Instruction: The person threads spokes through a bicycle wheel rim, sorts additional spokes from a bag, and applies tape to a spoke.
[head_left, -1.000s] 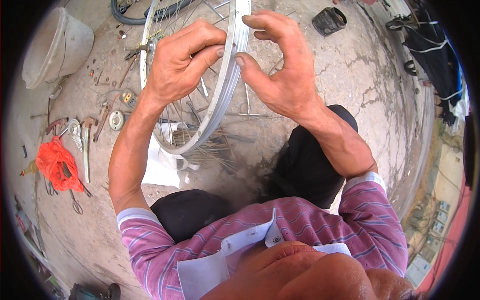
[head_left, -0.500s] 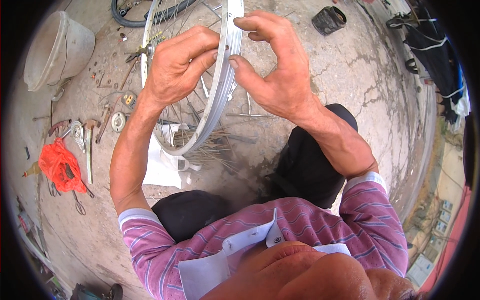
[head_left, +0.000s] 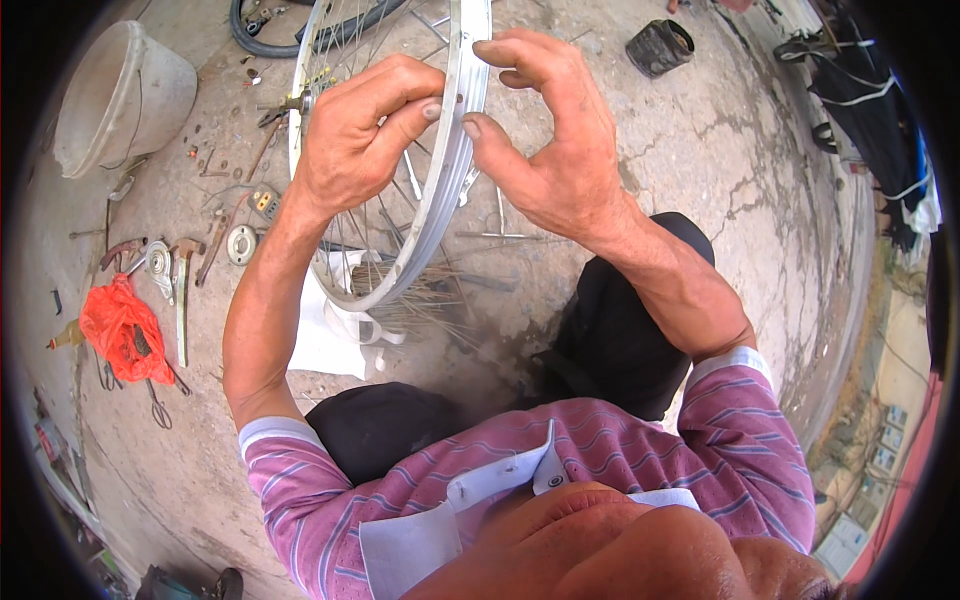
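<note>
Silver rim (head_left: 440,200) between my hands, its spokes (head_left: 375,215) the same pale metal grey. My shirt (head_left: 560,450) is pink with thin purple and white stripes, white at the cuffs and collar; my trousers (head_left: 610,330) are black. Under the wheel there's a white bag (head_left: 325,335) on grey-brown cracked concrete (head_left: 720,140). Off to my left, a bright red-orange bag (head_left: 122,330), a dull white bucket (head_left: 120,95) and a black tyre (head_left: 260,40).

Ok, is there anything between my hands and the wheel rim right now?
Nothing visible is. The left hand and right hand both touch the silver wheel rim directly, with the thumbs and fingertips pinching its edge from either side. The spokes lie inside the rim, behind the left hand, not in between.
</note>
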